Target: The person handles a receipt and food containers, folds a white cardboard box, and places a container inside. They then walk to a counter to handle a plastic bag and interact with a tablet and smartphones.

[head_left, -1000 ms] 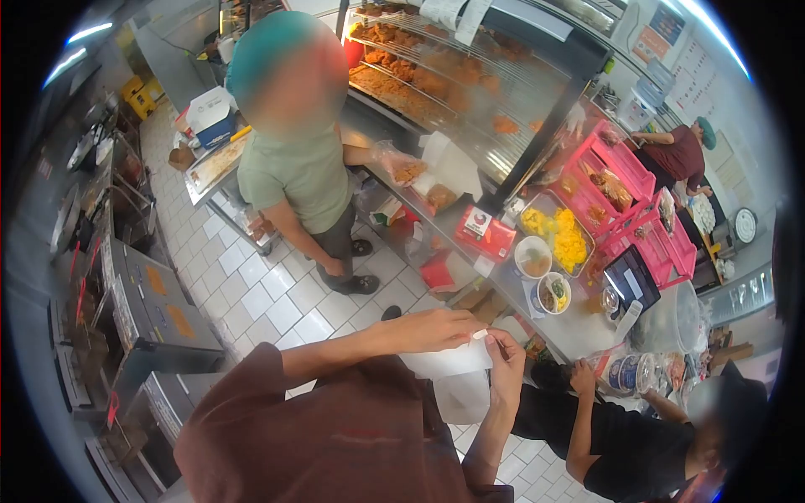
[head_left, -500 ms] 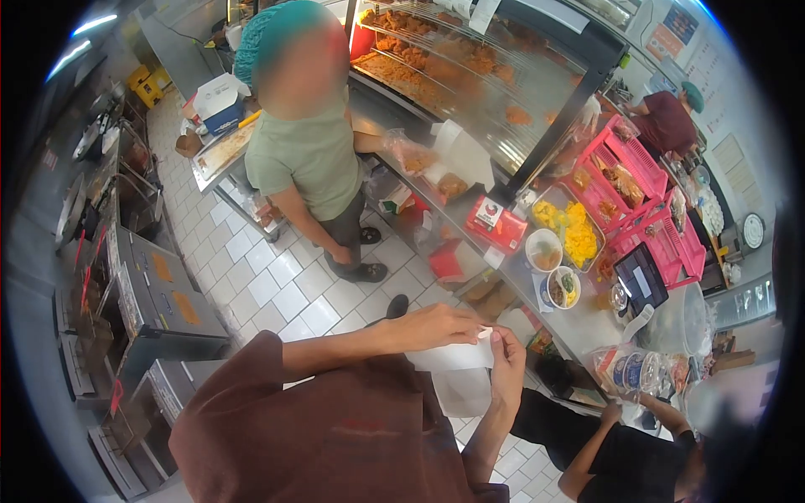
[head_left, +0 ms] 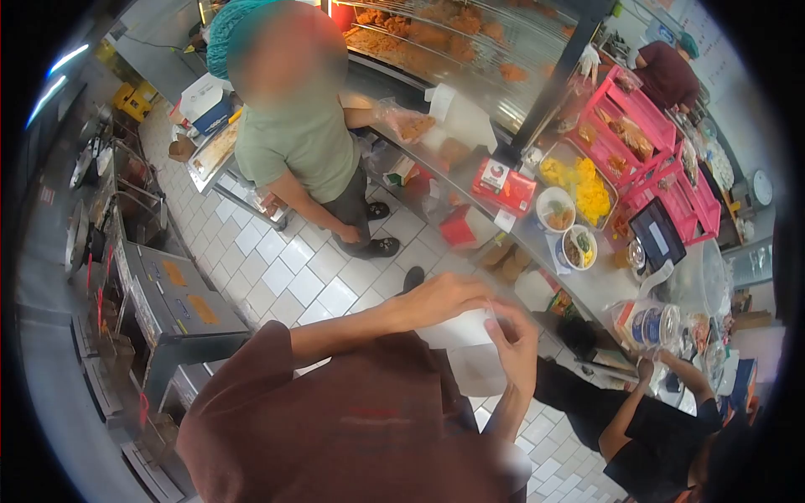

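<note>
A pale, thin bag or sheet (head_left: 478,367) hangs below my two hands in front of my brown shirt. My left hand (head_left: 444,300) reaches in from the left, fingers closed together at the top of this pale item. Beside it, my right hand (head_left: 513,339) is upright, with thumb and fingers closed at the item's upper edge. The fingertips of both hands nearly meet, and blur hides exactly what lies between them. Beyond my hands, the metal counter holds a red box (head_left: 505,186), two white bowls of food (head_left: 556,209) and a tray of yellow food (head_left: 591,194).
A person in green (head_left: 302,151) stands ahead, a gloved hand holding fried food over an open white box (head_left: 463,117). Another person in black (head_left: 662,444) is at lower right. Pink baskets (head_left: 620,126) and a dark tablet (head_left: 656,235) stand on the counter.
The view has shifted, so the counter sits lower and further right. The small white bit between my fingertips no longer shows clearly. The co-worker's gloved hand is raised slightly with the fried piece.
</note>
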The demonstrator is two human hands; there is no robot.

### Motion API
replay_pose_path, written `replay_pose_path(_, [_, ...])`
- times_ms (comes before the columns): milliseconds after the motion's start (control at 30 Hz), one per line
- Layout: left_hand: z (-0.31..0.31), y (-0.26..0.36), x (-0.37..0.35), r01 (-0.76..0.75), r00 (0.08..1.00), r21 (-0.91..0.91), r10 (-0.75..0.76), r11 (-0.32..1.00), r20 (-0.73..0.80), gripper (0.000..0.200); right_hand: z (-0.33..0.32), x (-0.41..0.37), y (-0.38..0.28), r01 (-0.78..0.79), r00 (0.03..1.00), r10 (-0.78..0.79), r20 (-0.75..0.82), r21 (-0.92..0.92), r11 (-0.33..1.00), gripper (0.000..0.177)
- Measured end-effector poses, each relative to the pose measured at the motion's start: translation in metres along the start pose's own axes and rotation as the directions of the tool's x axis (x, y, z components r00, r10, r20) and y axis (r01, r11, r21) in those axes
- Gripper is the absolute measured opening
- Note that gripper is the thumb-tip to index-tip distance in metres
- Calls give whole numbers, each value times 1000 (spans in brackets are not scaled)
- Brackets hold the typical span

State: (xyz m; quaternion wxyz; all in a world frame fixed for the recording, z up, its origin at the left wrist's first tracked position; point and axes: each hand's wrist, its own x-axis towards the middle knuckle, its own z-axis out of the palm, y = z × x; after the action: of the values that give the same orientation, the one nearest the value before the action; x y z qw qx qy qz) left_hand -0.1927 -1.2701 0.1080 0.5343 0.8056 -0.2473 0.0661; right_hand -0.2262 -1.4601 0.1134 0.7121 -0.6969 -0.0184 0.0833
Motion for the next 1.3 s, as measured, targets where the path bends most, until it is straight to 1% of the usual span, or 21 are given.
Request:
replay_pose_path(67, [1, -8, 3, -148, 983, 93, 136, 985, 125, 15, -3, 5, 6, 136, 991, -128, 49, -265, 954, 12])
replay_pose_path(133, [2, -16, 7, -197, 969, 62, 185, 978, 166, 17, 2, 9, -1, 153, 984, -177, -22, -407, 901, 15])
replay_pose_path(200, [-7, -1, 16, 21, 976, 13, -23, 1000, 217, 17, 9, 10, -19, 175, 974, -222, -39, -486, 856, 15])
replay_pose_path(233, [-7, 3, 16, 24, 967, -22, -18, 999, 255, 17, 9, 7, -19, 131, 977, -196, -82, -496, 858, 15])
replay_pose_path(300, [-13, 6, 20, 53, 988, 0, -52, 999, 148, 14, 11, 9, -19, 326, 907, -422, -4, -628, 706, 13])
replay_pose_path(433, [-21, 19, 21, 131, 971, -39, -120, 991, 208, 16, 10, 6, -22, 269, 925, -377, -46, -621, 736, 10])
replay_pose_path(500, [-22, 25, 27, 132, 969, -9, -127, 991, 213, 16, 8, 8, -32, 170, 968, -238, -77, -495, 852, 13])
replay_pose_path(567, [-19, 22, 24, 151, 963, 2, -147, 989, 225, 16, 8, 6, -31, 127, 977, -194, -86, -495, 860, 15])
replay_pose_path(633, [-20, 22, 25, 92, 955, 158, -132, 983, 266, 13, 10, 5, -29, 135, 976, -199, -90, -466, 875, 17])
replay_pose_path(733, [-24, 18, 29, 68, 931, 206, -136, 976, 338, 13, 7, 2, -35, 79, 994, -106, -40, -422, 903, 17])
replay_pose_path(867, [-20, 20, 30, -62, 936, 291, -46, 955, 350, 12, 12, 7, -21, 197, 964, -262, -37, -561, 804, 12])
replay_pose_path(933, [-13, 17, 30, -50, 970, 152, 12, 987, 244, 16, 9, 12, -19, 184, 957, -286, -54, -648, 739, 11])
replay_pose_path(967, [-18, 17, 33, -55, 971, 153, 17, 987, 239, 16, 4, 16, -18, 190, 955, -292, -51, -651, 735, 11])
replay_pose_path(1033, [-41, 17, 35, 99, 966, -4, -95, 995, 242, 25, -5, 22, -15, 205, 844, -398, -360, -469, 859, 11])
replay_pose_path(1067, [-52, 12, 35, 357, 882, 20, -344, 934, 321, 28, -8, 23, -20, 165, 800, -376, -467, -432, 887, 15])
replay_pose_path(1100, [-49, 6, 33, 346, 888, 21, -335, 938, 315, 28, -9, 26, -17, 177, 796, -388, -464, -435, 883, 15])
replay_pose_path(1167, [-33, -8, 21, 459, 882, -282, -472, 843, 24, 24, -10, 32, 0, 190, 749, -399, -529, -406, 894, 20])
replay_pose_path(1200, [-18, -5, 23, 231, 925, -408, -329, 883, -189, 21, -4, 34, 2, 168, 785, -340, -517, -351, 921, 23])
replay_pose_path(1233, [-12, 0, 27, 219, 928, -413, -319, 884, -191, 21, -1, 35, -1, 176, 780, -352, -517, -359, 917, 23])
replay_pose_path(1267, [-9, 9, 32, 183, 904, -475, -338, 861, -263, 19, 4, 35, -7, 154, 641, -591, -489, -673, 723, 24])
replay_pose_path(1300, [-8, 16, 35, 138, 872, -534, -358, 834, -333, 17, 9, 35, -13, 60, 494, -793, -358, -895, 442, 25])
